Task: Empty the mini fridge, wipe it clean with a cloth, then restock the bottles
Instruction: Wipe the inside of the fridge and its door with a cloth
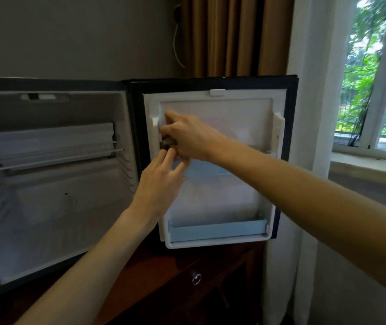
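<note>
The mini fridge [53, 207] stands open with a bare white cavity, and its door [213, 109] is swung out to the right. At the door's upper left edge my right hand [192, 137] curls round a small dark object [168, 143], perhaps a bottle's top; blur hides what it is. My left hand [161, 179] reaches up from below, its fingertips touching the underside of that object. Behind the hands runs the door's light blue upper shelf [210, 168]. The lower door shelf [217, 231] holds nothing I can make out.
A wire shelf [53, 154] crosses the fridge cavity. The fridge sits on a dark wooden cabinet [164, 273] with a round metal knob [196, 277]. Brown curtains [229, 36] hang behind, a white sheer curtain [304, 137] and a window [374, 90] are to the right.
</note>
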Action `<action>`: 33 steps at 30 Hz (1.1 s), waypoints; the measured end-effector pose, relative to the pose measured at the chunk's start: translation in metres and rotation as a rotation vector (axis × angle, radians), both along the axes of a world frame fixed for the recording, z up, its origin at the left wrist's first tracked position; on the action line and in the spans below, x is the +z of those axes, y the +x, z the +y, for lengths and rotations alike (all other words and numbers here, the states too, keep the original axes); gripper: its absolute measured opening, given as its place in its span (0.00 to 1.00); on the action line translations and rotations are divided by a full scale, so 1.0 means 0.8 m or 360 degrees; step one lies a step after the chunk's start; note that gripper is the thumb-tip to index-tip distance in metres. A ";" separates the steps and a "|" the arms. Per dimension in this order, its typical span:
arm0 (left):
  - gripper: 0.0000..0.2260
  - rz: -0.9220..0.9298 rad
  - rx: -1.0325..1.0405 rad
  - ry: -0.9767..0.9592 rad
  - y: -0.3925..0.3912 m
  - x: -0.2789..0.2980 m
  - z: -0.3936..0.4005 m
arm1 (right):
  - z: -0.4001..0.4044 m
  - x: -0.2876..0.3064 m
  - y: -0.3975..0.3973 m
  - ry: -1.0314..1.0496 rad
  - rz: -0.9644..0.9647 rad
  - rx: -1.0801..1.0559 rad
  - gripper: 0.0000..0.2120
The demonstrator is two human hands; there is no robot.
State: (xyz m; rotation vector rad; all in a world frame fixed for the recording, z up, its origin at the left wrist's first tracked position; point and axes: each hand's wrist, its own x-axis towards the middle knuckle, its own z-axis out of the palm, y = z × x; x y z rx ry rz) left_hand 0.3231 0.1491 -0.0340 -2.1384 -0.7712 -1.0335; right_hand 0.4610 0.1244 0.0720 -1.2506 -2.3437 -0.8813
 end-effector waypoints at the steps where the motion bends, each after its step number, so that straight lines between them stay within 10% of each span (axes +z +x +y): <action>1: 0.23 0.0012 0.0005 0.0001 -0.002 0.000 -0.001 | -0.003 0.000 0.002 -0.0007 -0.0008 0.0006 0.14; 13: 0.26 0.0015 -0.0046 -0.0108 -0.006 0.004 -0.004 | -0.082 -0.026 0.186 0.0107 -0.0031 -0.0517 0.13; 27: 0.26 0.0043 0.0079 -0.0053 0.001 0.003 -0.008 | 0.009 0.002 -0.005 0.0287 0.0031 -0.0028 0.14; 33: 0.24 0.0066 0.0081 -0.0064 -0.006 0.005 -0.011 | -0.017 0.003 0.057 0.0300 0.0060 -0.0123 0.11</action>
